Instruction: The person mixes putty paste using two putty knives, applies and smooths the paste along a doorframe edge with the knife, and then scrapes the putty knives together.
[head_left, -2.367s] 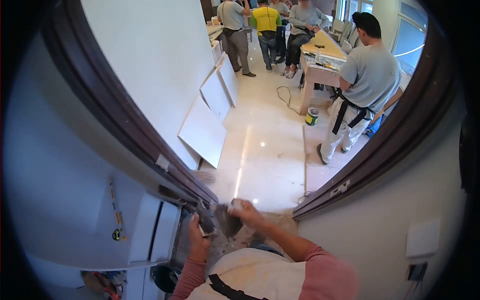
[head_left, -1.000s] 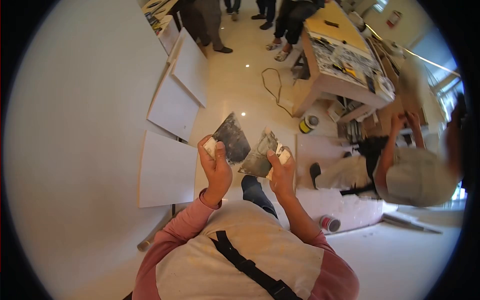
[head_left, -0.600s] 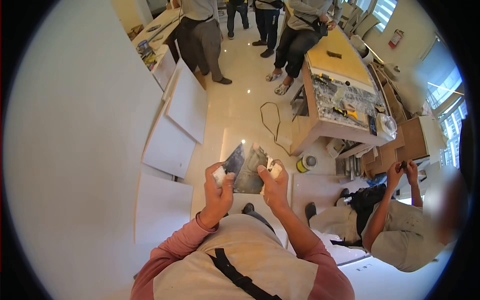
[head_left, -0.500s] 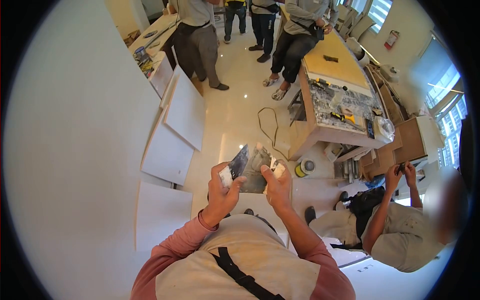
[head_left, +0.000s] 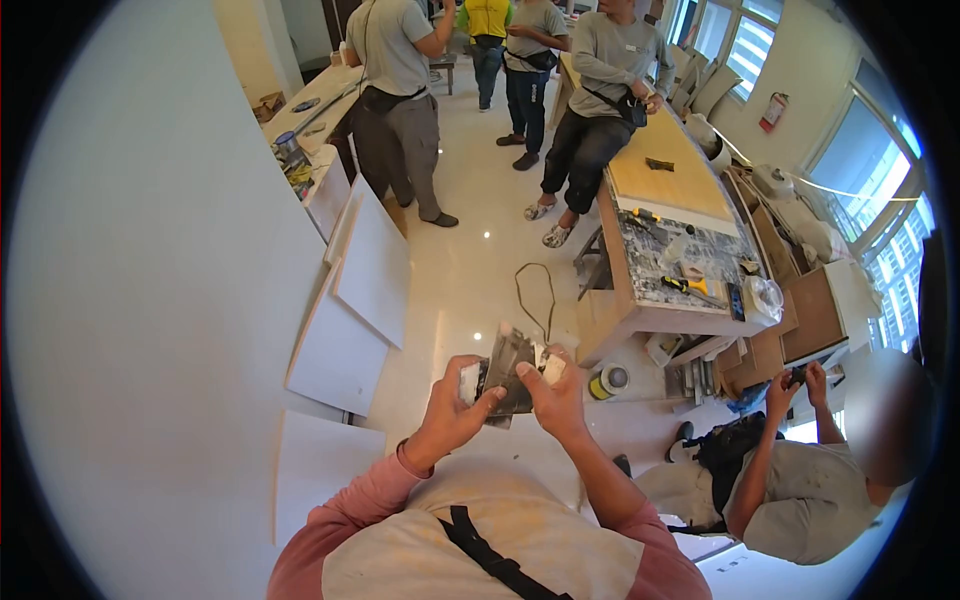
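My left hand is closed around a putty scraper with a white-smeared edge; most of its dark blade is hidden. In my right hand is a second putty scraper, its wide grey blade streaked with filler and its pale grip at the right. The two blades overlap in front of my waist, with the right one on top. Both thumbs press toward the faces of the blades.
Pale panels lean along the left wall. A workbench with tools stands to the right, a tin beside its leg. One co-worker is close on my right; several others stand or sit ahead. A cord loop lies on the floor.
The left scraper, earlier held apart and pointing up, has come in against the right one, and the blades now overlap. The view has tilted up slightly.
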